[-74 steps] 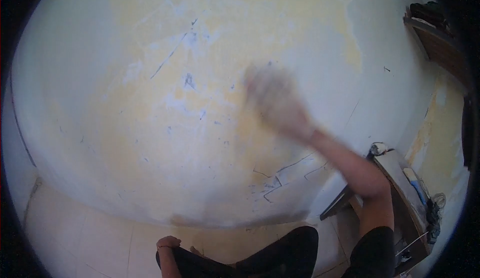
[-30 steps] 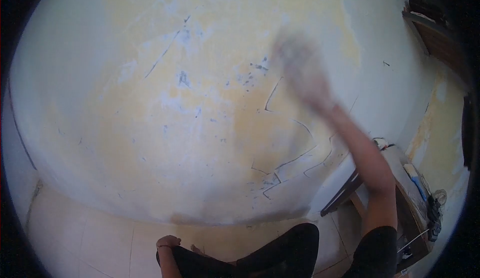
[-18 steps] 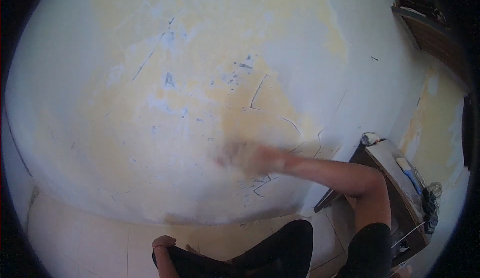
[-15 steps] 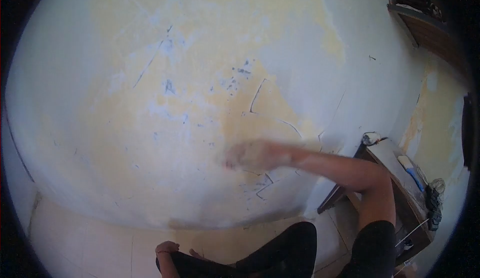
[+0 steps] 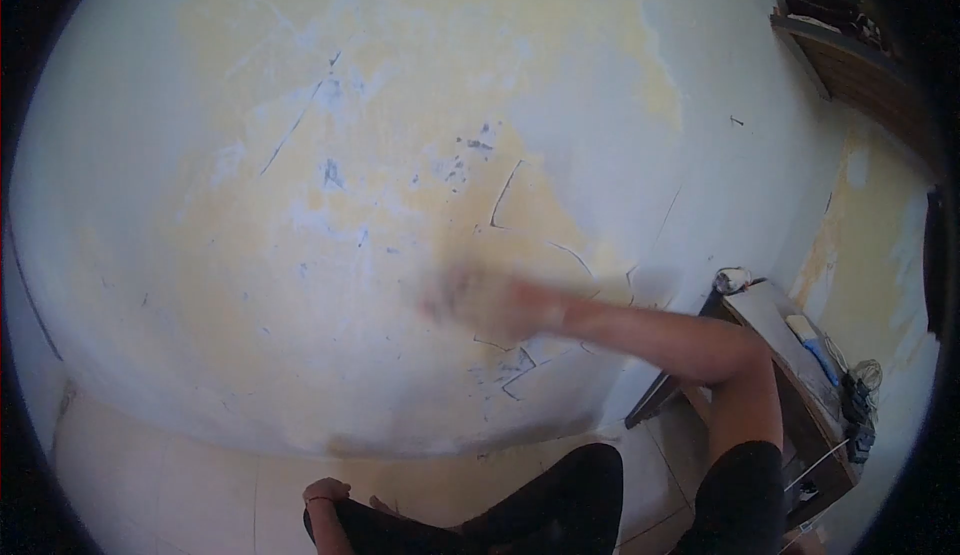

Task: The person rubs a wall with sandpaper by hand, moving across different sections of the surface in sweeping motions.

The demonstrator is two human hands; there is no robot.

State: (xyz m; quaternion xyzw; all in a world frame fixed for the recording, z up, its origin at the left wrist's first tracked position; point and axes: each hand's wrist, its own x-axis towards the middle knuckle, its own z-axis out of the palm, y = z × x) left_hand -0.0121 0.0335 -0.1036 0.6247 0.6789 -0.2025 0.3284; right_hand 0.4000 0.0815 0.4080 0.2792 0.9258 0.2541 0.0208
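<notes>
My right hand (image 5: 480, 300) is at the wall (image 5: 390, 205), smeared by motion. Whether it holds anything cannot be made out. The wall has yellow and whitish patches, dark cracks and chipped spots, several of them close around this hand. Low in the view, my left hand (image 5: 328, 491) rests on my dark-clothed knee, its fingers curled; anything inside them is hidden. A band circles that wrist.
To the right stands a small wooden shelf unit (image 5: 780, 340) bearing a blue-handled brush (image 5: 818, 355), a whitish roll (image 5: 732, 280) and dark cables (image 5: 858, 405). A wall shelf (image 5: 850, 60) holds dark items. The tiled floor (image 5: 200, 485) runs below the wall.
My right hand has shifted slightly left and up across the wall. The whole view has moved a little, and my left hand stays on the knee.
</notes>
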